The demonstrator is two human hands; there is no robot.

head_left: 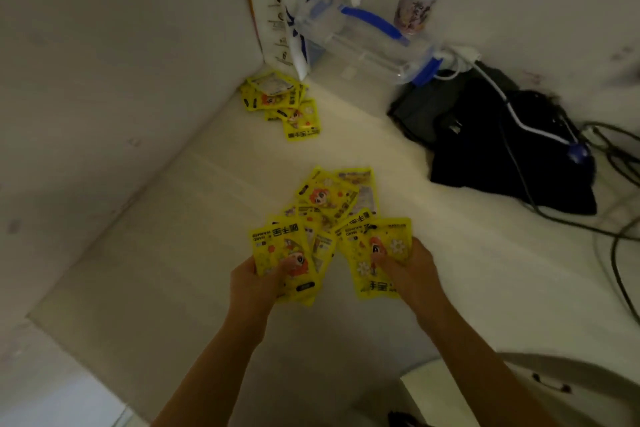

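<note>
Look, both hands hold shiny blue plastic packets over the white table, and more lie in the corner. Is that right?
Not quite. In the head view the left hand and the right hand hold shiny yellow plastic packets, not blue ones, over the white table, and more packets lie in the corner.

"HAND WARMER" marks yellow packets (pixel 273 248), "coffee" the white bag (pixel 273 7).

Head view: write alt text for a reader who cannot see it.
The left hand and right hand each grip yellow hand-warmer packets from a fanned pile on a white table. A second pile lies in the far corner.
</note>
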